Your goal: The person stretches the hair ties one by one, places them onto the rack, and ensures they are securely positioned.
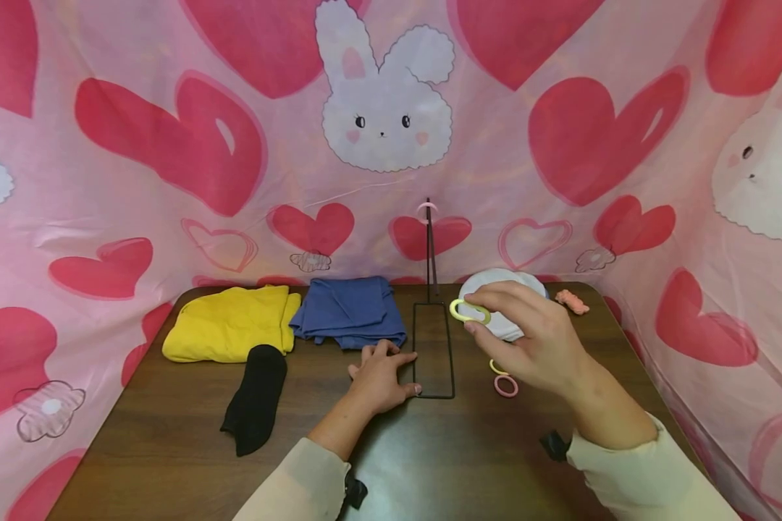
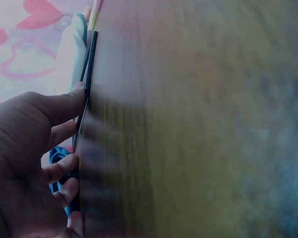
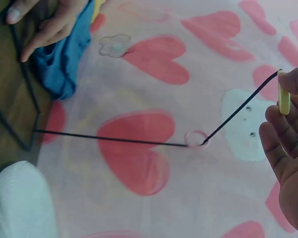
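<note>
My left hand (image 1: 381,380) rests at the left side of the black wire stand (image 3: 114,139), its thumb and index finger touching the flat base. Between thumb and fingertips, my right hand (image 1: 541,340) pinches a yellow ring (image 3: 284,103). In the right wrist view this ring overlaps the raised end of the stand's slanted arm. A pink ring (image 1: 426,204) hangs on the stand where the upright meets that arm. Below the right hand, another yellow ring (image 1: 497,367) and a pink ring (image 1: 497,388) lie on the table.
Folded yellow cloth (image 1: 228,325) and folded blue cloth (image 1: 345,311) lie at the back left, with a black sock (image 1: 257,398) in front. White fabric (image 1: 505,278) sits behind the right hand, beside a small coral-coloured bunched item (image 1: 572,302). Patterned curtain surrounds the table (image 1: 430,463).
</note>
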{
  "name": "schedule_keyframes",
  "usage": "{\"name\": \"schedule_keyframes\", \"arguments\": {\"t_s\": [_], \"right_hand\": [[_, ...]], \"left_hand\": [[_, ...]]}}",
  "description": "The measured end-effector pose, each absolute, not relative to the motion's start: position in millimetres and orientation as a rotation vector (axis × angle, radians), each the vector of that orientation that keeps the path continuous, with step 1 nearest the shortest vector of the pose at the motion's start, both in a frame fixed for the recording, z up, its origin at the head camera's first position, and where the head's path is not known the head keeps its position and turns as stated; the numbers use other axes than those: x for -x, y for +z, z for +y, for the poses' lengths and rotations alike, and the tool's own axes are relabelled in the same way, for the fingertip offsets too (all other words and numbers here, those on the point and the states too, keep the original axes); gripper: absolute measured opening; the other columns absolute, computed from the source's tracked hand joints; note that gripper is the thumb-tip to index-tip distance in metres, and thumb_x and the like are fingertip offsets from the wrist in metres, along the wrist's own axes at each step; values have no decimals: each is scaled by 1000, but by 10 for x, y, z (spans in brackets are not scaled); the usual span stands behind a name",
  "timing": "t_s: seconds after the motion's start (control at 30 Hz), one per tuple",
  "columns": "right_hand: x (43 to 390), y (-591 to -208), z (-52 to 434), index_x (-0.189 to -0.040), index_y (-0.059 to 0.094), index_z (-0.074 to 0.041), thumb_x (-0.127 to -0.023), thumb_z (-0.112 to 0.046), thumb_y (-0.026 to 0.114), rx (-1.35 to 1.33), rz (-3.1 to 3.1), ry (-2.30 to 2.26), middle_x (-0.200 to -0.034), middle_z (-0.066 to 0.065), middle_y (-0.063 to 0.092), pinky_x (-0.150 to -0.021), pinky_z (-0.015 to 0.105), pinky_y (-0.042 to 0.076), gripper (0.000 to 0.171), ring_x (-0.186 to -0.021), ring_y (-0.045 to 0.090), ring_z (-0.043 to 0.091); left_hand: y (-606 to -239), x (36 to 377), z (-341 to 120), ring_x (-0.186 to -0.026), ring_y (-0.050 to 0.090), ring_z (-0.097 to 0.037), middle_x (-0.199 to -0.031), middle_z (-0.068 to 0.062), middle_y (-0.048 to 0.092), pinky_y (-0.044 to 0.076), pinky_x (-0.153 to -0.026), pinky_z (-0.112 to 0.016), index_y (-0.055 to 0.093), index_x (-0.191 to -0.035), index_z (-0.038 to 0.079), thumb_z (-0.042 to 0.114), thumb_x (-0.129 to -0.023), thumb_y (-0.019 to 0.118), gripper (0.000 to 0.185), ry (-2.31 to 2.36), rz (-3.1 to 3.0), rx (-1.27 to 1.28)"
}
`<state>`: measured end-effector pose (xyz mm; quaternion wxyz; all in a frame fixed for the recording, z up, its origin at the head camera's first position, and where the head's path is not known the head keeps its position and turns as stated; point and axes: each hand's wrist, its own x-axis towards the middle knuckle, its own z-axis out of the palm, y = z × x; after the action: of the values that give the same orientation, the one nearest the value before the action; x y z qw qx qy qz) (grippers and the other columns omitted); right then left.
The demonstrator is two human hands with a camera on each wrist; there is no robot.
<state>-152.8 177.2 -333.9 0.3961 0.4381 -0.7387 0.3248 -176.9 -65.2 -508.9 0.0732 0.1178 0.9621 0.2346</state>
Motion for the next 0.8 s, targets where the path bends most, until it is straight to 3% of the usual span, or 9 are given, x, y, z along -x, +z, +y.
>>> {"name": "schedule_keyframes", "arguments": {"t_s": [0.03,0.07,0.1,0.17,0.47,0.67,0.8], "right_hand": [[1527,-3301,1743,-105,78,-3,-101,-39,68,-1122,-1860,826,-99,8,76,-102,31,20,37,-92,70,24],[1529,-3265,1718,-105,78,-2,-101,-38,68,-1135,-1850,833,-99,9,75,-86,8,27,37,-92,70,24],[1537,-3234,1694,-105,77,-1,-100,-36,69,-1153,-1836,849,-100,10,75,-84,8,34,36,-92,70,25],[1558,-3185,1649,-105,77,2,-100,-31,70,-1189,-1804,882,-99,12,74,-88,22,49,34,-90,69,26],[1676,-3168,1589,-109,78,-2,-93,-21,75,-1217,-1814,838,-103,10,74,-84,27,54,25,-88,70,22],[1815,-3246,1607,-113,78,-6,-84,-12,79,-1180,-1889,775,-107,8,72,-78,35,58,30,-90,70,18],[1959,-3307,1570,-113,77,-5,-83,-9,79,-1159,-1914,812,-110,9,72,-78,34,56,30,-90,68,19]], "left_hand": [[-5091,1771,-653,-125,40,-32,-136,-2,49,32,-82,-57,66,-142,36,52,-85,82,61,700,2891,-351],[-5095,1774,-654,-125,40,-31,-136,-2,49,32,-82,-57,66,-142,36,52,-85,82,61,695,2894,-349],[-5096,1776,-654,-125,40,-31,-136,-2,49,32,-82,-57,66,-142,37,53,-85,82,61,689,2895,-345],[-5101,1781,-655,-125,40,-31,-136,-2,49,33,-83,-57,66,-141,37,54,-85,82,61,684,2898,-345],[-5121,1786,-653,-125,40,-32,-136,-2,49,33,-83,-59,67,-141,36,54,-85,83,61,698,2901,-355],[-5123,1787,-652,-125,40,-32,-136,-2,49,32,-82,-57,66,-141,36,54,-85,82,61,692,2900,-362],[-5116,1781,-660,-126,40,-32,-137,-2,49,32,-81,-57,66,-142,36,53,-85,82,61,696,2897,-358]]}}
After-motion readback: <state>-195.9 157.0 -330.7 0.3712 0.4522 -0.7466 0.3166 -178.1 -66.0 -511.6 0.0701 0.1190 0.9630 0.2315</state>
